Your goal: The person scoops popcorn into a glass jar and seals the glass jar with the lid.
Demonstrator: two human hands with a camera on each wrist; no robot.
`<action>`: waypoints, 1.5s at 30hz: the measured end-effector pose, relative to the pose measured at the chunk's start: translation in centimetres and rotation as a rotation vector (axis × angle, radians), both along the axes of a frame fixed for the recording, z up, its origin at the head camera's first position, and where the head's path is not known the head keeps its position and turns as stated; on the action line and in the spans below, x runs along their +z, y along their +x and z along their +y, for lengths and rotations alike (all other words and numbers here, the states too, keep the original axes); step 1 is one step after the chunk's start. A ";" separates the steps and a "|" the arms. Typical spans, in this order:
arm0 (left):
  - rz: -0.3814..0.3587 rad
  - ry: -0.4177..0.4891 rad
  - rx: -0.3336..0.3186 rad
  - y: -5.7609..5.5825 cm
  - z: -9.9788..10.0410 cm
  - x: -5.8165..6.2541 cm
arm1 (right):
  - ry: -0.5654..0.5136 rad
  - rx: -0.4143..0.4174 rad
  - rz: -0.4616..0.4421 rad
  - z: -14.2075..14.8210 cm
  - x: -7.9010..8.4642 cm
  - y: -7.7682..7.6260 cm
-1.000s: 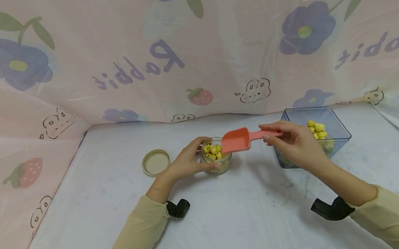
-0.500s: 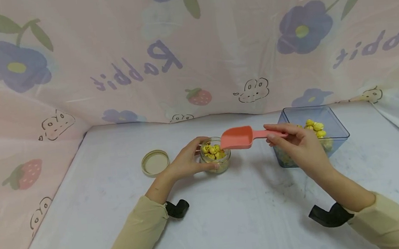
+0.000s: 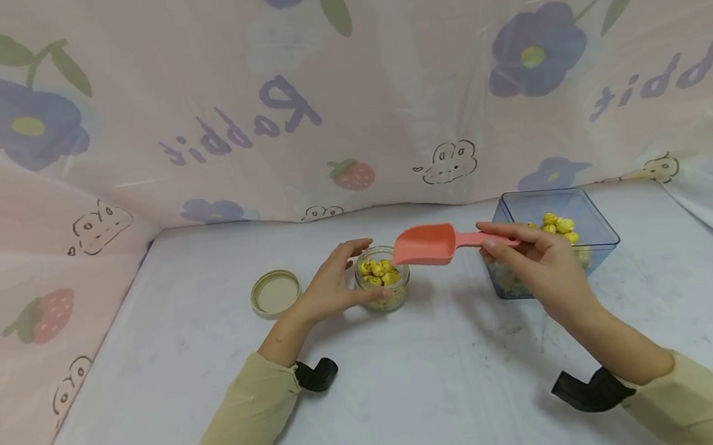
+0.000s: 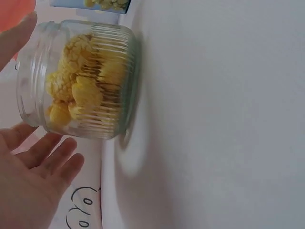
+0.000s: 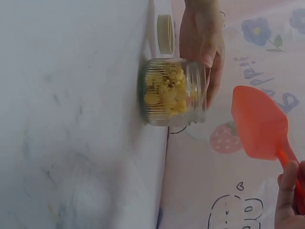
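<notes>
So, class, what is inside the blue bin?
Yellow popcorn-like pieces lie in the blue bin, some showing beyond the right hand. Whatever the hand covers cannot be seen.

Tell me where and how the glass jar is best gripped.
Probably best: grip the glass jar round its ribbed body, below the neck, coming in low from the person's left. It stands upright with a round wall and an open mouth, and the scoop, held in the right hand, hovers higher on the right.
</notes>
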State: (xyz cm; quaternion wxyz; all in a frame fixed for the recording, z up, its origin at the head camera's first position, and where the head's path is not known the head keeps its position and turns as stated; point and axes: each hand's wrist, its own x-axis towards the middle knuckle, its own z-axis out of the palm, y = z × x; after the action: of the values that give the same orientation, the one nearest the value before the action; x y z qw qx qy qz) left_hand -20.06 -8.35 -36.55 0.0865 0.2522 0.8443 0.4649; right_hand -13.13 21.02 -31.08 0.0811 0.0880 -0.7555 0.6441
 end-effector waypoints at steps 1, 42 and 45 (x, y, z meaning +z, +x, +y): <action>0.005 0.004 0.007 0.0 0.1 0.1 | -0.012 -0.001 0.003 0.1 0.0 0.0; 0.120 0.025 0.024 0.8 7.9 4.3 | -0.224 -0.172 0.130 5.7 2.1 1.5; 0.126 0.029 0.009 0.8 8.5 4.5 | -0.223 -0.190 0.125 6.2 2.2 1.7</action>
State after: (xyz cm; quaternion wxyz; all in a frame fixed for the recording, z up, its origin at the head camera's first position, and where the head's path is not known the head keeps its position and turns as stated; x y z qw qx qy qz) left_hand -19.31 0.13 -32.01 0.0274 0.2786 0.8424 0.4604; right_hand -11.45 27.22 -28.86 0.1978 0.0465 -0.6778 0.7066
